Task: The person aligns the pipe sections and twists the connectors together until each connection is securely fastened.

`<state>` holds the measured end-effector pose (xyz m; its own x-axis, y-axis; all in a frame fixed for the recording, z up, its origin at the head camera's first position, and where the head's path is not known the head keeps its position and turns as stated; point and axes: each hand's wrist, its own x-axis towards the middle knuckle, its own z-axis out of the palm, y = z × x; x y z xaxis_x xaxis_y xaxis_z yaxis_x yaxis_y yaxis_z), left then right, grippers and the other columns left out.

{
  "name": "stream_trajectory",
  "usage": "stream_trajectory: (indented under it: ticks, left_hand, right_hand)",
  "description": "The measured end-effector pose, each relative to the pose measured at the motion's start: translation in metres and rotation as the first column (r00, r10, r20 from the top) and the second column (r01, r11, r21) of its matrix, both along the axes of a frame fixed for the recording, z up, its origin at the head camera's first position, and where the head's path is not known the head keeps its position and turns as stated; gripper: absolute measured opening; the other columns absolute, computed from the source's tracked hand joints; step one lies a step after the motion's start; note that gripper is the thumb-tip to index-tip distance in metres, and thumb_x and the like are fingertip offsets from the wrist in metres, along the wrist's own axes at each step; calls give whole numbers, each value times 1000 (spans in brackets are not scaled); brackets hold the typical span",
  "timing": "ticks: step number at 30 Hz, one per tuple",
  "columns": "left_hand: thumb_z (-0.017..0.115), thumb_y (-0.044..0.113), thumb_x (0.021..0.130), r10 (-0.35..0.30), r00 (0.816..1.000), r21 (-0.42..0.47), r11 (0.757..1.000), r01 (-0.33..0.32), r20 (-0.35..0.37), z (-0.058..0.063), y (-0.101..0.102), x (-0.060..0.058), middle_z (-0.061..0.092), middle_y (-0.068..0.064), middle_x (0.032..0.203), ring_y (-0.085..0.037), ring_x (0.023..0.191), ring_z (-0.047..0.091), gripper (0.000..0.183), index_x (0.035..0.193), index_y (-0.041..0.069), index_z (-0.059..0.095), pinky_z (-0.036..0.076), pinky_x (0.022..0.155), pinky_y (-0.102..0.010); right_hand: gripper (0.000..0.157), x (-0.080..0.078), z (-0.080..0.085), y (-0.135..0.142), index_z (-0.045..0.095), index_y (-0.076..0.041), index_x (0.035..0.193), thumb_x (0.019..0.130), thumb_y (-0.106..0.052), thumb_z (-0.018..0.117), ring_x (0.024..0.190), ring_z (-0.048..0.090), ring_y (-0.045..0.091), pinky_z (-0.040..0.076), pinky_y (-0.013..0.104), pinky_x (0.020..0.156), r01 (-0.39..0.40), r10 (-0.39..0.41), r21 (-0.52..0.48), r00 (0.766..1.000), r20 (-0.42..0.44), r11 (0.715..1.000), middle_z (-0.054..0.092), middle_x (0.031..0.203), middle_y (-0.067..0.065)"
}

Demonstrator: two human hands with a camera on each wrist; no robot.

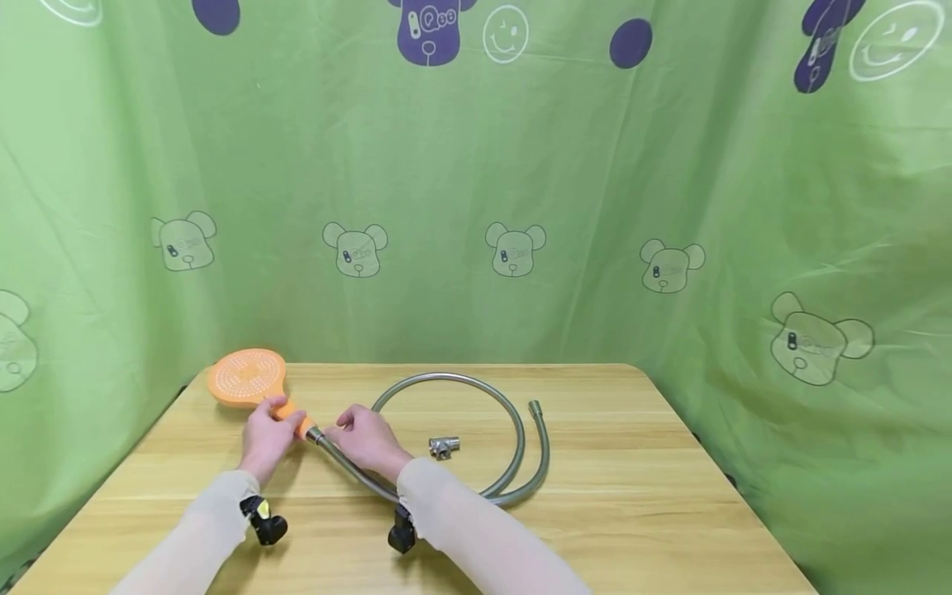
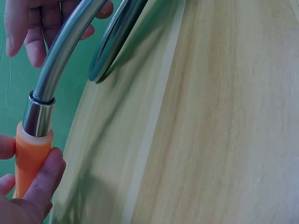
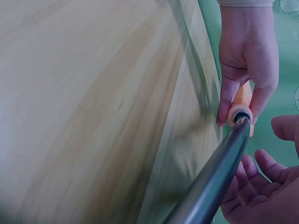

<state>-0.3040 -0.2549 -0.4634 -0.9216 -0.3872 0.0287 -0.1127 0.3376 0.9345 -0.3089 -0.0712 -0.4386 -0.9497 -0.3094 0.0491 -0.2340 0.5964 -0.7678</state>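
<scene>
An orange shower head lies toward the table's left back corner, spray face up. My left hand grips its orange handle between thumb and fingers. A metal shower hose meets the handle's end at a shiny collar; the collar sits against the handle. Beside the hose, just past that joint, is my right hand. In the right wrist view its fingers are loosely bent and the thumb stands apart, with the hose passing alongside and nothing pinched.
The hose loops across the middle of the wooden table, its free end pointing to the back. Inside the loop lies a small chrome tee fitting. A green patterned curtain surrounds the table's back and sides.
</scene>
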Motion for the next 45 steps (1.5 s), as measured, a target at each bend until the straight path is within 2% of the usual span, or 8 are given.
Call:
stream_trajectory:
  ticks: [8, 12, 18, 24, 33, 40, 45]
  left_hand:
    - [64, 13, 97, -25, 999, 41, 999, 24, 23, -7, -3, 0, 47, -33, 135, -8, 70, 64, 59, 145, -9, 39, 62, 67, -25]
    - [65, 13, 97, -26, 999, 63, 998, 23, 35, -8, -3, 1, 46, -33, 135, -7, 69, 65, 59, 145, -9, 39, 62, 67, -25]
    - [66, 15, 96, -8, 999, 47, 999, 5, 49, -9, -4, 2, 48, -34, 132, -8, 69, 66, 58, 143, -9, 42, 62, 67, -26]
    - [67, 15, 95, 13, 998, 45, 999, -16, 55, -11, -4, 1, 49, -33, 135, -8, 67, 66, 57, 142, -7, 45, 62, 66, -27]
    - [67, 19, 93, 31, 998, 50, 998, -34, 60, -10, -1, -6, 53, -31, 132, -7, 63, 67, 56, 140, -5, 49, 63, 66, -28]
    - [69, 22, 90, 84, 993, -29, 996, -82, 78, -10, 1, -7, 59, -31, 128, -7, 62, 66, 54, 136, -2, 55, 62, 63, -27]
    - [69, 20, 86, 114, 991, -146, 984, -103, 73, -9, 1, -5, 62, -29, 126, -9, 64, 65, 49, 129, -2, 61, 55, 74, -27]
  right_hand:
    - [25, -1, -1, 5, 66, -16, 103, 92, -38, 71, 75, 56, 10, 49, 25, 69, 2, -2, -12, 1000, 25, 1000, 60, 87, -6]
    - [24, -1, 0, 7, 66, -15, 103, 93, -37, 71, 75, 55, 10, 49, 25, 68, -7, 7, -18, 1000, 21, 1000, 59, 86, -5]
    - [23, -2, -1, 9, 65, -15, 102, 93, -36, 71, 72, 56, 10, 49, 25, 66, 0, 1, -36, 1000, 23, 999, 59, 86, -5]
    - [25, -4, -1, 12, 66, -15, 104, 93, -37, 70, 76, 56, 10, 50, 26, 71, -4, 4, -28, 1000, 18, 1000, 60, 88, -5]
    - [26, -7, 3, 18, 66, -13, 104, 93, -37, 70, 78, 55, 10, 50, 26, 71, -14, 14, -19, 1000, -15, 1000, 61, 87, -4]
    - [28, -8, 3, 21, 66, -13, 105, 94, -38, 69, 80, 56, 11, 50, 27, 73, -24, 24, -1, 999, -25, 1000, 61, 89, -4]
    - [28, -12, 0, 24, 66, -12, 106, 94, -38, 68, 82, 57, 11, 52, 28, 76, -23, 23, -4, 1000, -19, 1000, 62, 92, -3]
